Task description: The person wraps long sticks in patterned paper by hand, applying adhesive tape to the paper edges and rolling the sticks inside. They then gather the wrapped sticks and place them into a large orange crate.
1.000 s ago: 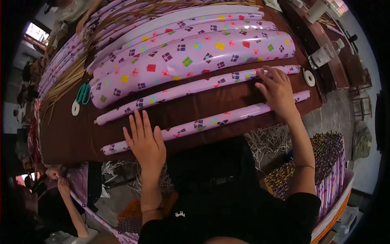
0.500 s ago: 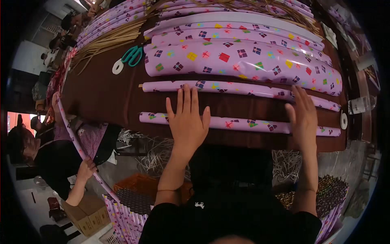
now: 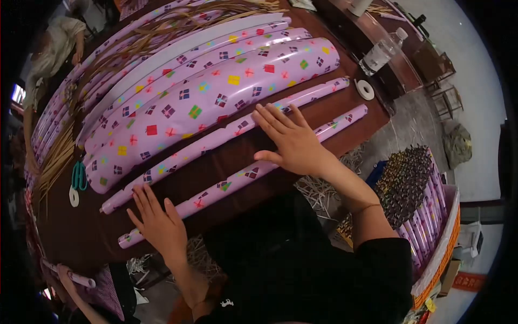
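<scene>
My left hand (image 3: pixel 162 227) lies flat with fingers spread, its fingertips at the near side of a thin roll of lilac gift-print wrapping paper (image 3: pixel 199 149). The palm covers part of a second thin wrapping paper roll (image 3: pixel 243 182), nearer my body. My right hand (image 3: pixel 295 144) is also open. Its fingers reach onto the farther thin roll, while the palm and thumb are over the nearer one. Whether the palms press on the paper cannot be made out. Just beyond lies a wide, loosely curled stack of the same wrapping paper (image 3: pixel 213 94).
Teal-handled scissors (image 3: pixel 79 176) and a white tape roll (image 3: pixel 74 197) lie left. Another tape roll (image 3: pixel 365 89) and a plastic bottle (image 3: pixel 380 55) stand right. Brown strips (image 3: pixel 56 156) cover the far left. A basket (image 3: pixel 450 254) holds many finished rolls. Another person's hand (image 3: pixel 66 275) holds a roll.
My view has turned to the right, so the table and rolls now appear slanted. Both hands remain open over the thin rolls, the right one now nearer their middle.
</scene>
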The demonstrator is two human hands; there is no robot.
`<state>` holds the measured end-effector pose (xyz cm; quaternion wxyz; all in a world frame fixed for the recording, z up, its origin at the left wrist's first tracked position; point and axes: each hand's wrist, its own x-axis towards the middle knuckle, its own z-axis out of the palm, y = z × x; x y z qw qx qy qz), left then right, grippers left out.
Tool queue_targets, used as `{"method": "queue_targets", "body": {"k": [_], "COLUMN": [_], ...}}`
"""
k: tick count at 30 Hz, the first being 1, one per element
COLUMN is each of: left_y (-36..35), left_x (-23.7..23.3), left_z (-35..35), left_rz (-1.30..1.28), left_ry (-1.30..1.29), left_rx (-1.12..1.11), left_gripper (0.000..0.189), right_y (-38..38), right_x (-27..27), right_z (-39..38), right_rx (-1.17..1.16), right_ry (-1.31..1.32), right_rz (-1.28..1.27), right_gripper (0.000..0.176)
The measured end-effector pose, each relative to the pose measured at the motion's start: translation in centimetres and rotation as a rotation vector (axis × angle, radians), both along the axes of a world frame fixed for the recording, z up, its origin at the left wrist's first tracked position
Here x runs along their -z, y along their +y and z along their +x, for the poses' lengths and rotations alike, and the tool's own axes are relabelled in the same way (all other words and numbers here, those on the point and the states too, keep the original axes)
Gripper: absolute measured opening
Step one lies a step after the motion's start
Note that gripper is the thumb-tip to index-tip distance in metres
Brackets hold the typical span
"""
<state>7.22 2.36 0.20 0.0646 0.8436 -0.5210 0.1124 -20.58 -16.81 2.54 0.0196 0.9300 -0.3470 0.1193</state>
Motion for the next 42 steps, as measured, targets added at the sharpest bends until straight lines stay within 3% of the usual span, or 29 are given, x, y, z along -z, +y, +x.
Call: {"method": "queue_targets", "body": {"k": [4, 7, 10, 13, 15, 20, 24, 31, 41, 42], "left_y": [0.1, 0.1, 0.0, 0.1, 0.2, 0.3, -0.2, 0.2, 0.6, 0.7], "left_x": [0.0, 0.1, -0.2, -0.1, 0.1, -0.2, -0.9, 0.1, -0.6, -0.4], "left_z": [-0.1, -0.1, -0.3, -0.3, -0.3, -0.9, -1.3, -0.8, -1.0, -1.0], "left_rz": [0.001, -0.004, -0.015, -0.02, -0.018, -0.095, -0.184, -0.114, -0.185, -0.18], "left_ry": [-0.003, -0.002, 0.008, -0.014, -0.04, -0.003, -0.004, 0.002, 0.024, 0.055], "left_rx": [0.005, 0.005, -0.008, -0.015, -0.033, -0.063, -0.018, -0.016, 0.007, 0.015], "left_gripper": [0.053, 0.053, 0.052, 0.052, 0.051, 0.049, 0.053, 0.052, 0.048, 0.047], "right_y": [-2.7, -6.6, -8.5, -9.0, -8.6, -6.9, -6.1, -5.3, -5.1, -5.1], "right_x": [-1.1, -0.1, -0.9, -1.1, -1.0, -2.6, -2.9, -3.2, -2.7, -2.6], "right_z": [-6.0, -10.6, -12.2, -11.3, -11.1, -10.2, -10.4, -10.3, -10.7, -10.9], "right_rx": [0.271, 0.496, 0.302, 0.102, 0.063, 0.11, 0.118, 0.155, 0.171, 0.16], "right_ry": [0.145, 0.09, -0.034, -0.218, -0.169, -0.312, -0.218, -0.21, -0.344, -0.289], "right_rz": [0.077, 0.067, 0.053, 0.291, 0.272, 0.32, 0.228, 0.218, 0.328, 0.255], "right_gripper": [0.086, 0.08, 0.059, 0.052, 0.046, 0.036, 0.032, 0.031, 0.025, 0.025]}}
